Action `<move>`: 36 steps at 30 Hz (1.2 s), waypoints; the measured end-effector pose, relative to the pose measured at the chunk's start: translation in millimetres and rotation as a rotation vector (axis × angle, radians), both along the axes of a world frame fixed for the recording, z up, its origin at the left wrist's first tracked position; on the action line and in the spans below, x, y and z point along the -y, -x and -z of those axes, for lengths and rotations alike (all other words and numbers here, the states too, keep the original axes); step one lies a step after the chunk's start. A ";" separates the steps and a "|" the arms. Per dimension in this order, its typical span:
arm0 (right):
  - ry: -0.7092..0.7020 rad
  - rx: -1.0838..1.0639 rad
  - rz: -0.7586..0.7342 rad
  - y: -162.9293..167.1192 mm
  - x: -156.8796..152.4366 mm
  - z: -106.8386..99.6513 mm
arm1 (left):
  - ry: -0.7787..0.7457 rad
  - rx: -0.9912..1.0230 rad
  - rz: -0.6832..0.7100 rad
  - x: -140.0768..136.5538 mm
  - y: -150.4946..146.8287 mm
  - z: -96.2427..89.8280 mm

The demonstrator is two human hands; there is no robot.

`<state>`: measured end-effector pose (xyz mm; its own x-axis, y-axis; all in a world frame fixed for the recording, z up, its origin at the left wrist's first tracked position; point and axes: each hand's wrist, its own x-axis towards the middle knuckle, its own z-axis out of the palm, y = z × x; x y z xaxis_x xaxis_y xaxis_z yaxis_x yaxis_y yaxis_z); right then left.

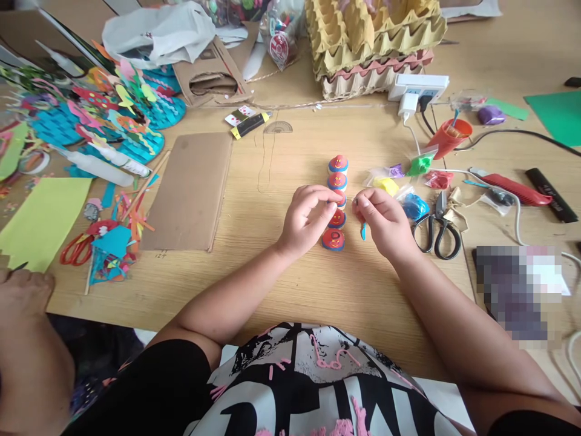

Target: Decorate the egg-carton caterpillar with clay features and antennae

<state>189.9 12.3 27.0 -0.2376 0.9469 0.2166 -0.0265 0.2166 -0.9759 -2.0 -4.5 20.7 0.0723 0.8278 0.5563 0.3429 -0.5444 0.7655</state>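
Note:
A column of several small red-and-blue clay smiley faces runs up the middle of the table; the nearest one has a dark ring on it. Over the middle of that column is my left hand, its thumb and fingertips pinched close together; anything between them is too small to make out. Just right of the column, my right hand is closed in a pinch, with a tiny dark spot at its fingertips. A blue modelling tool shows below the right fingers; whether they touch it is unclear.
Black-handled scissors and bags of coloured clay lie to the right, near a red cup. Cardboard and paper crafts are left. Egg trays stand behind a power strip. Another person's hand rests lower left.

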 end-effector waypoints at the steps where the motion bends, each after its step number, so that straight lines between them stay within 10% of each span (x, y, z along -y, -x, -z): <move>1: 0.023 -0.017 -0.033 0.6 -0.3 -0.1 | -0.027 -0.024 0.011 -0.8 0.0 1.1; 16: 0.205 -0.112 -0.275 0.9 1.8 -0.3 | -0.125 -0.026 -0.004 -4.7 -0.1 4.2; 36: 0.040 0.040 -0.186 1.8 4.5 -5.5 | -0.081 -0.027 0.040 -3.5 -0.1 4.5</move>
